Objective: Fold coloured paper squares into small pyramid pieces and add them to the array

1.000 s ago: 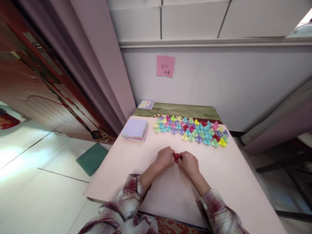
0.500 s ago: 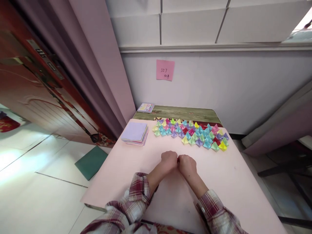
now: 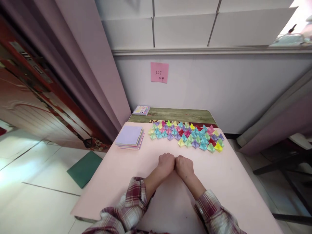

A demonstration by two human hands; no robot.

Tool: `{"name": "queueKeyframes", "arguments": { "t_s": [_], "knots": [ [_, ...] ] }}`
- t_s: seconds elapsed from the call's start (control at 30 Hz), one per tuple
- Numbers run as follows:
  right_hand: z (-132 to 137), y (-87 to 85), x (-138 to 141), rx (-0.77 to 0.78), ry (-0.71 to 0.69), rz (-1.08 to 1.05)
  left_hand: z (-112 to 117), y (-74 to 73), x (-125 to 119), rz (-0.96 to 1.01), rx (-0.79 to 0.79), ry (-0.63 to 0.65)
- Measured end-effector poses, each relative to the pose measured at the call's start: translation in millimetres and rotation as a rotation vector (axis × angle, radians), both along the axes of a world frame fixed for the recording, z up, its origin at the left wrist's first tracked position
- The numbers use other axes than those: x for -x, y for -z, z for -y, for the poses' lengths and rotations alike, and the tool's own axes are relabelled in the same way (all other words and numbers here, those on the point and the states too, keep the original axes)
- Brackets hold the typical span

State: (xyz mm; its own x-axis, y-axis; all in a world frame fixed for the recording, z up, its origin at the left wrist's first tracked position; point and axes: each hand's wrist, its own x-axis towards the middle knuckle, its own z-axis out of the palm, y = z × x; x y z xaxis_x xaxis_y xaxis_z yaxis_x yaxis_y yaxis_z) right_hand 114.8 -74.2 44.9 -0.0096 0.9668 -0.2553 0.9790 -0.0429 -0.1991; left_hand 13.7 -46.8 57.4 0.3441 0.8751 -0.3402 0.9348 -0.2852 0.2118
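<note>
My left hand and my right hand are closed into fists, knuckles up, and meet over the middle of the pink tabletop. Between them they pinch a small red piece of paper, almost wholly hidden by the fingers; its folded shape cannot be made out. Beyond my hands, several rows of small folded paper pieces in many colours stand with their points up. To the left of them lies a stack of square coloured paper with a lilac sheet on top.
A printed packet lies at the table's far left corner, on a green wood-patterned strip. A pink note with handwriting is stuck to the wall behind. On the floor to the left is a dark green board. A curtain hangs close to the table's left side.
The view has swung slightly, so the table and its things sit further left. My fists stay together, and the red bit that showed between them is now nearly covered.
</note>
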Motion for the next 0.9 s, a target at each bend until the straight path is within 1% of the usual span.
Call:
{"name": "queueKeyframes", "arguments": {
  "t_s": [0.23,0.47,0.57,0.63,0.67,0.73,0.77,0.83,0.9],
  "knots": [
    [-1.5,1.8,-3.3,-0.024,-0.005,-0.022,0.6,4.3,11.1,0.050,-0.001,0.014],
    [9.1,0.9,-2.0,-0.096,-0.011,-0.077,9.5,3.1,14.0,0.111,-0.046,0.026],
    [14.4,3.6,-2.2,-0.132,0.010,-0.143,11.7,1.9,18.0,0.153,-0.070,0.030],
    [15.3,5.5,-4.7,-0.139,0.043,-0.171,11.2,4.0,26.5,0.221,-0.097,0.016],
    [14.4,6.0,-6.9,-0.140,0.065,-0.172,10.7,6.7,33.0,0.271,-0.123,-0.002],
    [8.9,5.7,-12.8,-0.148,0.112,-0.173,10.4,16.1,50.1,0.469,-0.233,-0.104],
    [4.2,4.9,-16.0,-0.154,0.139,-0.175,11.1,22.7,60.0,0.523,-0.290,-0.151],
    [-9.0,2.3,-21.4,-0.171,0.187,-0.178,14.9,37.6,79.4,0.555,-0.369,-0.229],
    [-26.0,-0.5,-24.0,-0.195,0.234,-0.176,21.0,51.6,94.6,0.563,-0.401,-0.264]
  ]
}}
